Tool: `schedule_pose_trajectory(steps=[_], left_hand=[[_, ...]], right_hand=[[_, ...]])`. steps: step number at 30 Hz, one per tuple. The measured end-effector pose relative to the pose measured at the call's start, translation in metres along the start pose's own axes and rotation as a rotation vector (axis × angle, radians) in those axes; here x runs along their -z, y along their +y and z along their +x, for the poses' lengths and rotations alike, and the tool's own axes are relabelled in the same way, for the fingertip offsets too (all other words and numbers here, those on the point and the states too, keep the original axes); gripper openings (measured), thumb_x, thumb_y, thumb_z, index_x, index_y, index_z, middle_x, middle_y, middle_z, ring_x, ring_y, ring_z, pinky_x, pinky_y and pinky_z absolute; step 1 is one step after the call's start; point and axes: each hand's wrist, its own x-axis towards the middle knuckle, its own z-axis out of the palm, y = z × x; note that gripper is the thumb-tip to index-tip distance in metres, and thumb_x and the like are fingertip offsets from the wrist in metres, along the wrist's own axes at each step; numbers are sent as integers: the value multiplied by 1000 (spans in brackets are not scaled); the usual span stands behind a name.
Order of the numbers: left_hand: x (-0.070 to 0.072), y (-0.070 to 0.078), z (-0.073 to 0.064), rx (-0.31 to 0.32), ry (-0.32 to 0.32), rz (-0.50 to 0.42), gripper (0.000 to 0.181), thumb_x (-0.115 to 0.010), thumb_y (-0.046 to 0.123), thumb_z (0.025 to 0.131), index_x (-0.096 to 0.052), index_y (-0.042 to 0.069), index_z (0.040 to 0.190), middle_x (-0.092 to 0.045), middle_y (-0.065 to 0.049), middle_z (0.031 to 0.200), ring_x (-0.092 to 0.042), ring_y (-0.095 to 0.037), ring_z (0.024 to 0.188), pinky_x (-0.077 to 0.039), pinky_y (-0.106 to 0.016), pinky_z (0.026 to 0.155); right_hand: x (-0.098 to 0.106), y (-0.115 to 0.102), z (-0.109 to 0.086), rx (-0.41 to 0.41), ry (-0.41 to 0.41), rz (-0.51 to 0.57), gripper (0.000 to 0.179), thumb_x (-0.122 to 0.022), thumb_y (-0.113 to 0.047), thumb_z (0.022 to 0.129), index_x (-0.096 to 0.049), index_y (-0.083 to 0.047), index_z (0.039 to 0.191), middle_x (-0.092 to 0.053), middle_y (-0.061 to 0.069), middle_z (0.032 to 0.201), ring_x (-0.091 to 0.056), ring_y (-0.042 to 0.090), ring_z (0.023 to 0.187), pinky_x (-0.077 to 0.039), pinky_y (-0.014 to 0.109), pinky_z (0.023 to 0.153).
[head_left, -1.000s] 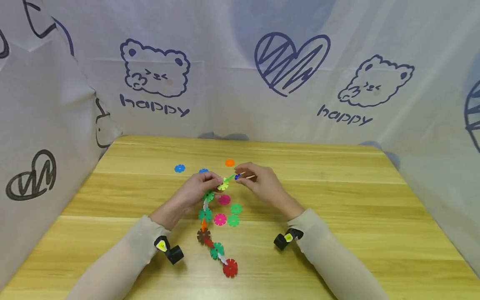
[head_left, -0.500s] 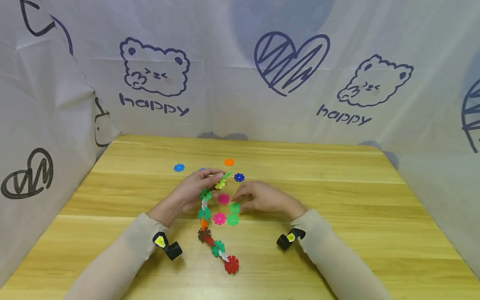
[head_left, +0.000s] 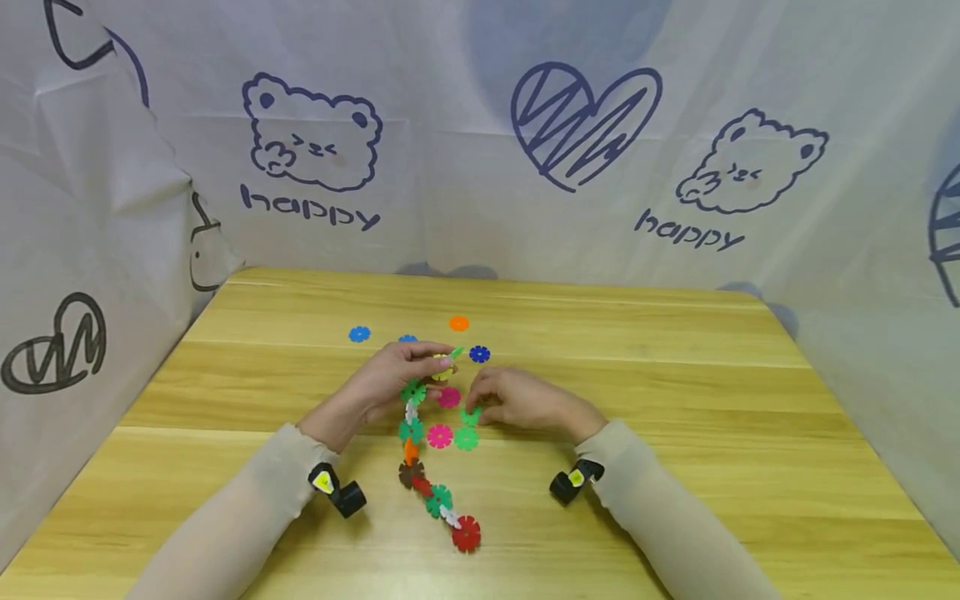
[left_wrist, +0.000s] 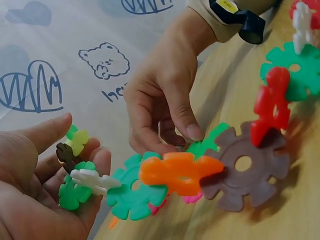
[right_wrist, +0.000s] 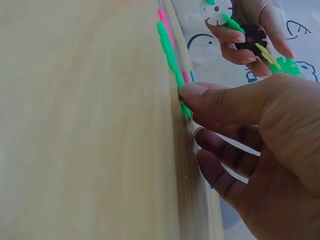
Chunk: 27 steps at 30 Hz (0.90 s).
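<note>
My left hand (head_left: 393, 375) holds the far end of a chain of slotted plastic discs, its thumb and finger pinching around the yellow disc (head_left: 442, 367). A light green disc (head_left: 457, 352) sticks out beyond that at the tip. From the hand the chain runs toward me through green, white, orange and brown discs (left_wrist: 270, 170), ending at a red disc (head_left: 466, 534). My right hand (head_left: 525, 402) is low over the table, thumb and fingertips pinching a loose light green disc (head_left: 471, 415). In the right wrist view the thumb lies on that disc's edge.
Around the hands lie another light green disc (head_left: 467, 438), pink discs (head_left: 440, 436), a dark blue disc (head_left: 479, 354), an orange disc (head_left: 459, 323) and blue discs (head_left: 359, 334). White cloth (head_left: 465, 225) with drawings hangs behind the wooden table (head_left: 675, 358).
My right hand has let go of the dark blue disc, which lies on the table, and moved nearer me to the light green disc. The left hand keeps hold of the chain.
</note>
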Motion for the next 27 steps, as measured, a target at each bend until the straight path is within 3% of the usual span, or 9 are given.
schedule_pose_trajectory(steps=[5,9,12,16,19,21,23,27], left_hand=[[-2,3,0,-52,43,138,46,-65,30,96,-58,8,135,-64,-16,119,-62,-34,103,-50,-45,92],[-4,4,-1,-120,99,272,41,-65,31,96,-61,10,131,-68,-18,111,-64,-36,95,-53,-40,82],[-8,3,-3,-220,169,424,37,-64,32,97,-65,12,127,-69,-15,100,-63,-31,80,-51,-31,64],[-14,1,-6,-383,274,638,32,-63,29,97,-68,13,124,-65,-8,77,-48,-17,54,-36,-25,46],[-16,-1,-7,-505,347,753,28,-64,24,97,-70,12,121,-64,-5,78,-41,-11,51,-37,-24,46],[-18,-2,-7,-591,385,802,24,-66,21,96,-71,10,117,-68,-4,89,-48,-9,55,-43,-23,49],[-18,-4,-7,-678,414,844,21,-67,18,95,-73,8,113,-70,-6,102,-55,-9,62,-49,-23,55],[-20,-7,-5,-831,438,908,15,-70,13,92,-75,6,104,-70,-7,102,-62,-11,69,-53,-22,59]], right_hand=[[0,0,0,-31,-13,-28,27,-68,-13,93,-70,-14,120,-60,-3,112,-56,10,101,-47,27,88],[-1,0,0,-59,-11,-21,24,-69,-15,93,-69,-14,117,-59,-6,111,-55,9,99,-47,27,87],[-2,1,0,-89,8,34,21,-70,-16,92,-64,-14,112,-60,-6,105,-56,10,93,-48,28,84],[-1,2,0,-115,60,101,16,-70,-15,93,-59,-16,105,-62,-8,94,-58,9,85,-50,28,79],[3,2,-1,-127,140,150,11,-68,-14,94,-61,-16,103,-65,-8,92,-61,7,84,-51,28,78],[7,-1,-2,-132,218,213,10,-67,-13,94,-63,-15,103,-68,-4,91,-64,11,84,-53,29,77],[12,-5,-2,-141,313,302,10,-67,-11,94,-65,-12,103,-70,-1,91,-67,19,83,-55,33,76],[19,-12,-1,-166,507,502,12,-69,-9,92,-67,-5,104,-71,6,89,-67,39,84,-56,47,75]])
